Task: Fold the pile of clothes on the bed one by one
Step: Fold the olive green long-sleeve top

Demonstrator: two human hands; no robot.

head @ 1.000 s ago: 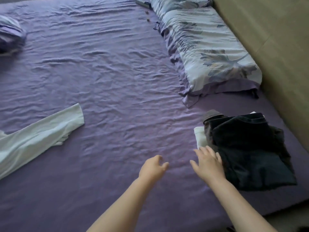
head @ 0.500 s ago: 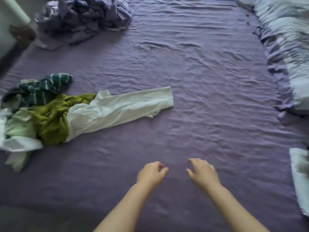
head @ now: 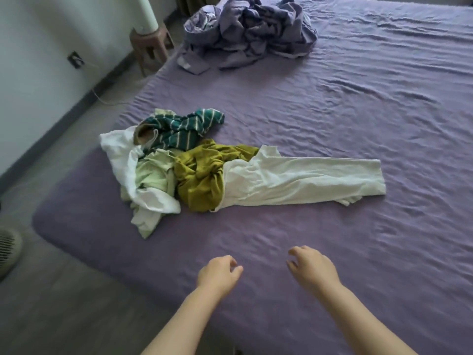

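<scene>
A pile of unfolded clothes (head: 163, 170) lies on the left part of the purple bed (head: 358, 119). It holds a green-and-white striped garment (head: 184, 129), an olive-green one (head: 202, 175), a pale green one (head: 149, 174) and white pieces. A long white garment (head: 294, 179) stretches from the pile toward the right. My left hand (head: 217, 274) and my right hand (head: 311, 269) hover over the bare sheet near the front edge, below the pile. Both have loosely curled fingers and hold nothing.
A crumpled purple blanket (head: 248, 32) lies at the bed's far left corner. Beside the bed stand a brown stool (head: 151, 47) with a white column on it and, on the floor at the left, a round white fan (head: 7, 249).
The view has swung left from the folded dark stack and pillow to the unfolded pile. Both hands stayed low in front, empty, drifting left with the view.
</scene>
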